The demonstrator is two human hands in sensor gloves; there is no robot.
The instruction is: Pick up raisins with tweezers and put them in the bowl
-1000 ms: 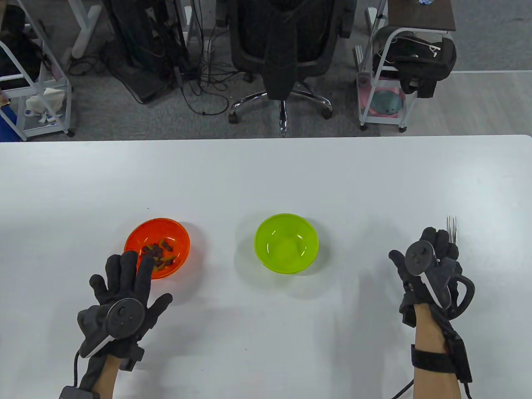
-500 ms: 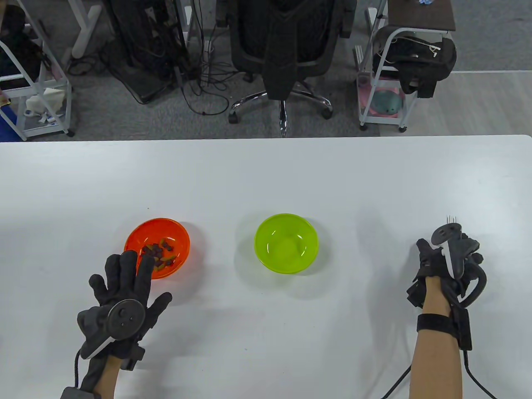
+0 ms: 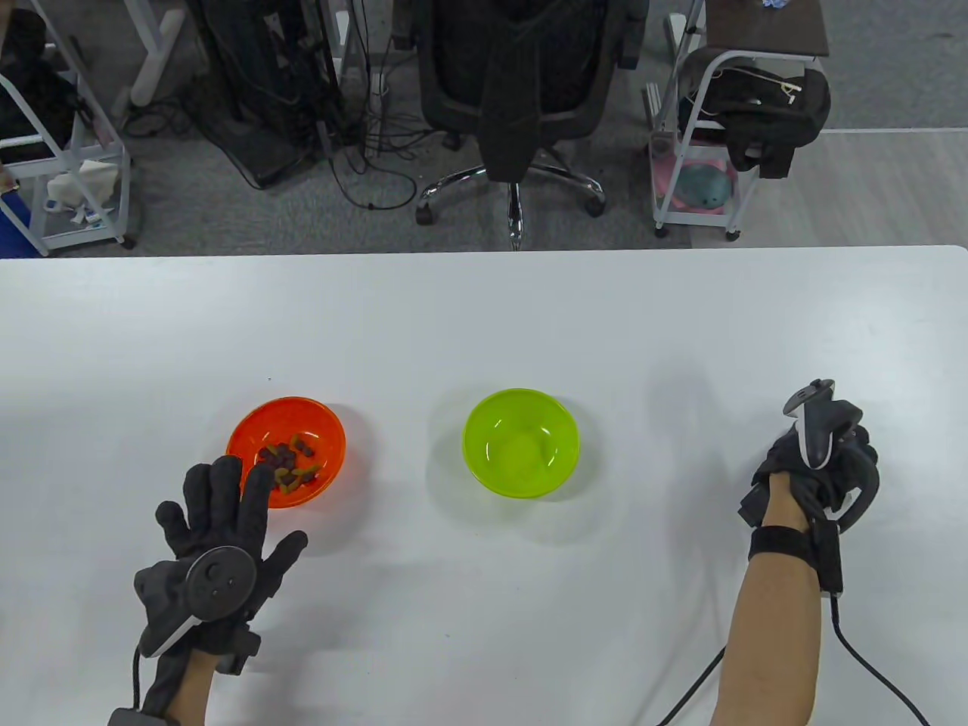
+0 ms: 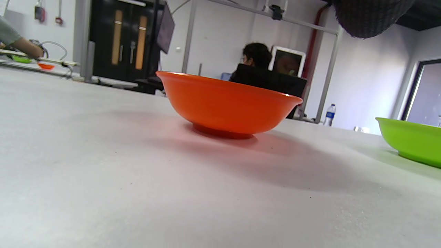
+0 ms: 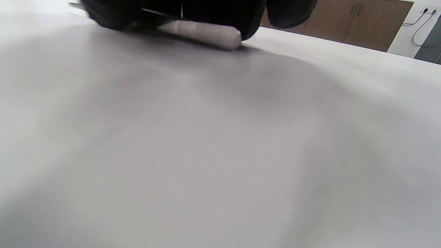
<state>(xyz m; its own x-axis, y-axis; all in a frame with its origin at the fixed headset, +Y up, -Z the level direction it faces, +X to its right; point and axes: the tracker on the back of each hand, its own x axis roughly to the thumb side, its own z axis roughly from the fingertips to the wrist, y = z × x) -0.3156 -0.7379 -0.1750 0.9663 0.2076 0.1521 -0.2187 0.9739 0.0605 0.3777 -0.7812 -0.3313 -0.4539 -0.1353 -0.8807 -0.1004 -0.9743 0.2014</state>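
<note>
An orange bowl (image 3: 253, 427) holds several raisins (image 3: 291, 461) at the table's left. An empty green bowl (image 3: 521, 442) stands in the middle. My left hand (image 3: 227, 522) lies open and spread just short of the orange bowl's near rim, its fingertips at the rim. The left wrist view shows the orange bowl (image 4: 229, 103) close ahead and the green bowl (image 4: 410, 141) at the right. My right hand (image 3: 820, 461) is curled down on the table at the right. In the right wrist view its fingers (image 5: 206, 8) close over the silver tweezers (image 5: 203, 33) lying on the table. The table view hides the tweezers.
The white table (image 3: 484, 318) stretches wide behind and between the bowls. An office chair (image 3: 522, 91) and carts stand on the floor beyond the far edge. A cable (image 3: 862, 658) trails from my right wrist.
My right hand has rolled forward and curled down over the tweezers, whose tips showed before and are now covered. My left hand has drawn back slightly from the orange bowl.
</note>
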